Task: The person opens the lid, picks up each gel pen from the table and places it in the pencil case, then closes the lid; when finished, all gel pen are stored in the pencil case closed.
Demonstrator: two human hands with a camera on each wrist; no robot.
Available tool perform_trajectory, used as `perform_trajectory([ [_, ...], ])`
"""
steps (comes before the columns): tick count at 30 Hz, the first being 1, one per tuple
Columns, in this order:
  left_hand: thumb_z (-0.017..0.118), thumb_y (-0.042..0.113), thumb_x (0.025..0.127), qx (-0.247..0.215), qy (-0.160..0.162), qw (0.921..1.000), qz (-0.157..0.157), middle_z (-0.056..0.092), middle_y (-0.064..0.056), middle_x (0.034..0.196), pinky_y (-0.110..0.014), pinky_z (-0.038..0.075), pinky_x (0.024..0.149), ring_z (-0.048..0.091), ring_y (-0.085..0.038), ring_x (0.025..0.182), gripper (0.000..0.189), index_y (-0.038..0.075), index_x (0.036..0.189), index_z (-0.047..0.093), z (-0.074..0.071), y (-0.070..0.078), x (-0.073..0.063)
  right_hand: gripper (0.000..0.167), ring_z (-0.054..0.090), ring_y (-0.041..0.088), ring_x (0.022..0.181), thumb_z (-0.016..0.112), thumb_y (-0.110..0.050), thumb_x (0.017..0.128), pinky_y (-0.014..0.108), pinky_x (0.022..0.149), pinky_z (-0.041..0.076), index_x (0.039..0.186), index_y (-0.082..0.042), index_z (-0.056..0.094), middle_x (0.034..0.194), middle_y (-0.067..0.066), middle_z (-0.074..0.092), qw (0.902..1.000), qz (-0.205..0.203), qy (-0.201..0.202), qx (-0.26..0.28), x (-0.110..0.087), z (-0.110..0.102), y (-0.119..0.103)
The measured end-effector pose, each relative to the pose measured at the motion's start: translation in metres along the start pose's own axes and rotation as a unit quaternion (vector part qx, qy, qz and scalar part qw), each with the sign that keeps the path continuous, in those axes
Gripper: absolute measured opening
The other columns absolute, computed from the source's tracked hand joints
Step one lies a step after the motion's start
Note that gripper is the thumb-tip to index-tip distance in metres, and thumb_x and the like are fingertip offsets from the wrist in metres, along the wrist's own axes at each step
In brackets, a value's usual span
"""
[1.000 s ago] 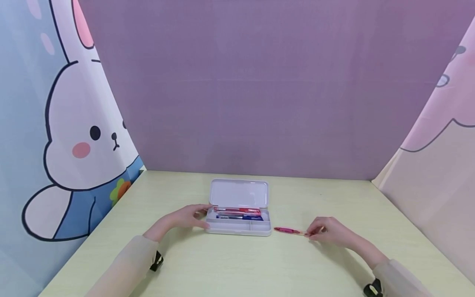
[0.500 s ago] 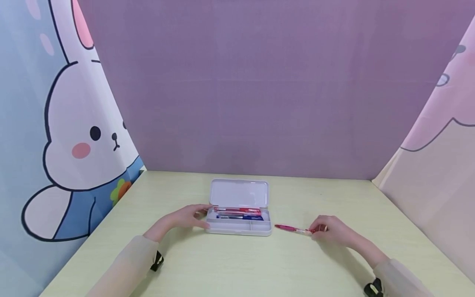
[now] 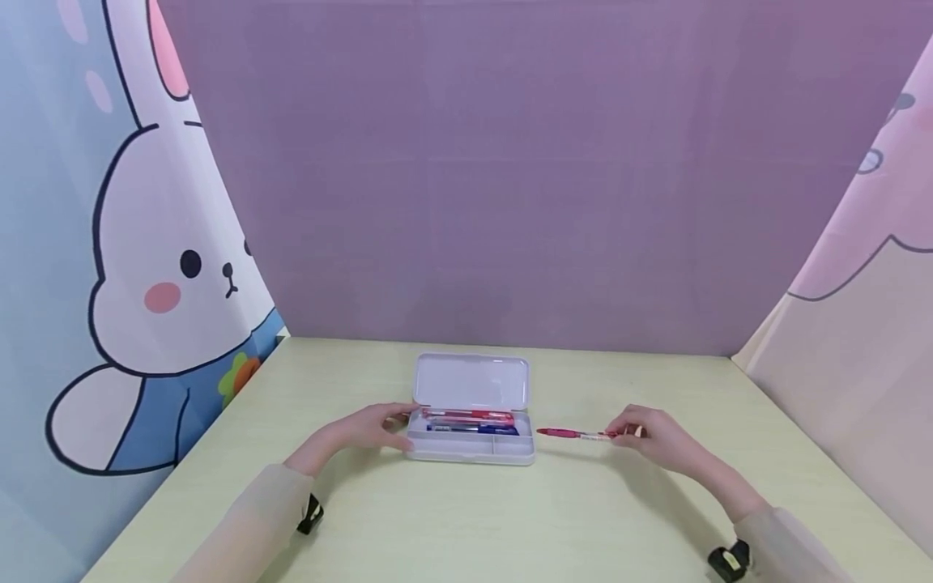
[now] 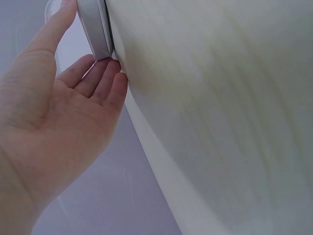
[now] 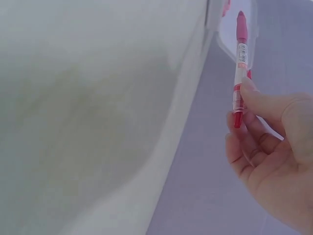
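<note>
In the head view, a white pencil case [image 3: 452,447] lies on the table with its lid [image 3: 472,380] raised. My left hand [image 3: 364,427] holds the case's left end between thumb and fingers; the left wrist view shows the fingertips against its edge. Inside the back compartment lie a red pen [image 3: 481,415] and a blue pen [image 3: 503,430]. To the right of the case, my right hand [image 3: 659,437] pinches a red pen [image 5: 242,63] by its clicker end. That pen is raised off the table, its tip pointing left at the case's right side.
The pale wooden table [image 3: 466,526] extends around the case. A purple panel [image 3: 510,178] stands behind it. Curtains with cartoon prints hang on both sides, a rabbit [image 3: 168,267] on the left one. The case's front compartments hold nothing visible.
My right hand has lifted the red pen off the table and raised it slightly, its tip now close to the case's right edge. The left hand has stayed on the case.
</note>
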State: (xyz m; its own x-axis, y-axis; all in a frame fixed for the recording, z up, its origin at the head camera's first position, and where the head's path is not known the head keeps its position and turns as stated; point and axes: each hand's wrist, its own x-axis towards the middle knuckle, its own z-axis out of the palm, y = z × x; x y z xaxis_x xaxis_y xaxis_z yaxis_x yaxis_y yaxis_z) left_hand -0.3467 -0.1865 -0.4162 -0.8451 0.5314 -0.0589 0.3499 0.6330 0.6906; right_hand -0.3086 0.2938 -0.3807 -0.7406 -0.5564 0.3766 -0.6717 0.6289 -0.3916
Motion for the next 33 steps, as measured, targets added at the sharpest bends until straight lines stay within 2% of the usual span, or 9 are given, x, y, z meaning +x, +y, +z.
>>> perform_trajectory([
  [10,0.075,0.033,0.078,0.005,0.008,0.9999,-0.008,0.049,-0.018,0.136,-0.054,0.038,0.105,0.048,-0.036,0.123,0.075,0.009,0.141,0.042,0.000,0.004,0.000,0.011,0.050,-0.003,0.068,0.071,-0.006,0.081,0.019,0.056,0.046,0.091,-0.009,0.070,0.078,-0.005,0.062,0.9998,-0.006,0.016,-0.002,0.025,0.008,-0.017],
  [24,0.075,0.035,0.078,0.008,0.015,0.9996,-0.025,0.047,-0.019,0.138,-0.054,0.035,0.106,0.045,-0.037,0.125,0.075,0.010,0.142,0.041,0.000,0.006,-0.003,0.011,0.049,0.002,0.068,0.069,-0.006,0.083,0.019,0.059,0.047,0.093,-0.007,0.072,0.081,-0.003,0.063,0.9998,0.001,-0.003,0.021,0.063,0.029,-0.045],
  [33,0.075,0.033,0.078,0.007,0.015,0.9994,-0.031,0.048,-0.018,0.137,-0.054,0.036,0.106,0.046,-0.036,0.125,0.074,0.011,0.141,0.042,0.000,0.009,-0.002,0.012,0.048,0.005,0.068,0.068,-0.005,0.083,0.018,0.059,0.046,0.094,-0.006,0.073,0.079,-0.003,0.062,0.9994,0.021,-0.015,0.024,0.086,0.048,-0.059],
])
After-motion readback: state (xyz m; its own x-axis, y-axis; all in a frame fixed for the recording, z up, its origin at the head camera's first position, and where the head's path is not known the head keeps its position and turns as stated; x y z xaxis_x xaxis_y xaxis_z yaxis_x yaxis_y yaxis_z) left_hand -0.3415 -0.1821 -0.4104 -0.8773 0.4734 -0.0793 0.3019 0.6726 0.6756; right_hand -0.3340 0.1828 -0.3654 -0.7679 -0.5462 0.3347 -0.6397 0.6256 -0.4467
